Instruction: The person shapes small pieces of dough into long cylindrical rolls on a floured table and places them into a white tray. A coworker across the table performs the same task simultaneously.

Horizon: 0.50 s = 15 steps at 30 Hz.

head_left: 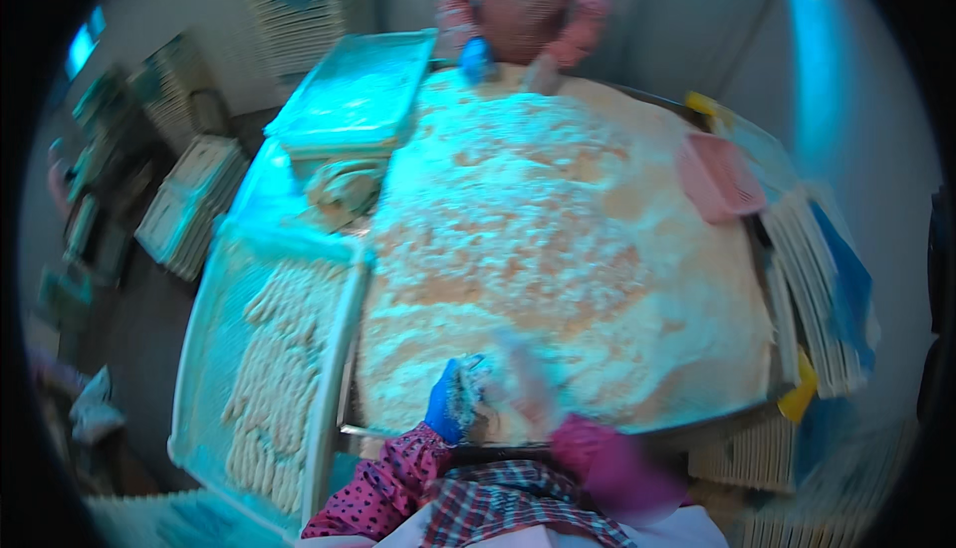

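L hand (453, 404), blue glove, curled around crumb-coated piece (468, 394) at near edge of breadcrumb heap (538, 239). R hand (528, 389) blurred, grip can't tell. Tray (204, 329) w/ breaded sticks (274, 369) left.

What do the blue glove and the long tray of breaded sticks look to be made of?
The blue glove on the left hand looks like thin rubber or nitrile: smooth and tight, crumb-dusted. The long tray seems pale moulded plastic, with a mesh-like base and raised rim; blur leaves this open.

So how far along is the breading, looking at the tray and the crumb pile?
Done: the tray at the left already holds rows of coated sticks, though part of it is bare. In hand: the left hand, blue-gloved, holds a piece at the near edge of the crumb pile; the right hand is blurred. A big pile remains.
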{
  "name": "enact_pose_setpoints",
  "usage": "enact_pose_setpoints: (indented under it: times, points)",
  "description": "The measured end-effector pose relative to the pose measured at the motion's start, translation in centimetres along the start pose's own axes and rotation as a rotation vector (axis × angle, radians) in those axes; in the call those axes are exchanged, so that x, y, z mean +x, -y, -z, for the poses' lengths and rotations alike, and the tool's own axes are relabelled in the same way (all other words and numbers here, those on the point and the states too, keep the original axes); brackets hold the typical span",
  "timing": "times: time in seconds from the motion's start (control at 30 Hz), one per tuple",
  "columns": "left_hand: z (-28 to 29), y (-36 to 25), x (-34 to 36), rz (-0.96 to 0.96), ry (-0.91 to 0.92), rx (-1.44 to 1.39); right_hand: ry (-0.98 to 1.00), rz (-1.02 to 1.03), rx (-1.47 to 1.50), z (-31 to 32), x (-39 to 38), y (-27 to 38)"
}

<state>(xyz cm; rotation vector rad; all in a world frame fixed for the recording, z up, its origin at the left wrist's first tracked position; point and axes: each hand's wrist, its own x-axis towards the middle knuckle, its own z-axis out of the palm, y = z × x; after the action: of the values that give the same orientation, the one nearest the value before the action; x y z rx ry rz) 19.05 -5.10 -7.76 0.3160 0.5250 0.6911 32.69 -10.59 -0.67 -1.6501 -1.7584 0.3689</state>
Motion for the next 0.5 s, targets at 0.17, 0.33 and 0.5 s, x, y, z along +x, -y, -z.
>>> enact_pose_setpoints:
  times: [0.17,0.33,0.5]
  points:
    - [1.7,-11.0,-3.6,-0.327,0.088,-0.270,0.070,-0.042,-0.360,3.8,-3.9,-9.1]
    - [12.0,-26.0,-9.2,-0.917,-0.643,0.206,-0.331,-0.615,0.434,3.1,-2.2,-8.9]
    - [27.9,-32.2,-16.3,-0.640,-0.935,0.876,-0.363,-0.221,0.196,2.7,0.3,-6.2]
